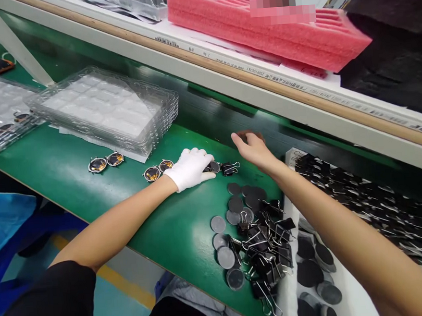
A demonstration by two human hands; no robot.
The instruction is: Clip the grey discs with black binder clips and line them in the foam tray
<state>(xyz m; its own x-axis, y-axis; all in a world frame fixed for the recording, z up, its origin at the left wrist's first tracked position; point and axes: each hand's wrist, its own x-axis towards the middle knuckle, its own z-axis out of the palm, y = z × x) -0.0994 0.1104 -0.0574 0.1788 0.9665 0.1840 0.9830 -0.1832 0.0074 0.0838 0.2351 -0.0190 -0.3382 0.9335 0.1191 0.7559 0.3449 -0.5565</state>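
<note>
My left hand (192, 169), in a white glove, is closed over a dark round piece (215, 167) on the green tabletop; its fingers hide most of it. Just right of the fingertips is a black binder clip (229, 168). Beside the wrist lies a pair of metal-rimmed round pieces (152, 173) with dark and orange faces; a similar pair (98, 165) is farther left. My right hand (254, 150) is bare and raised off the table, thumb apart from the fingers, with nothing visible in it. Nearer me are loose dark discs (225, 257) and heaped binder clips (258, 236).
Stacked clear plastic trays (147, 128) stand at the back left. On the right, a white-lined box (289, 268) holds discs and many clips. A shelf rail (204, 64) crosses above the table, with pink foam (223, 29) on it. Blue fabric (9, 218) hangs at left.
</note>
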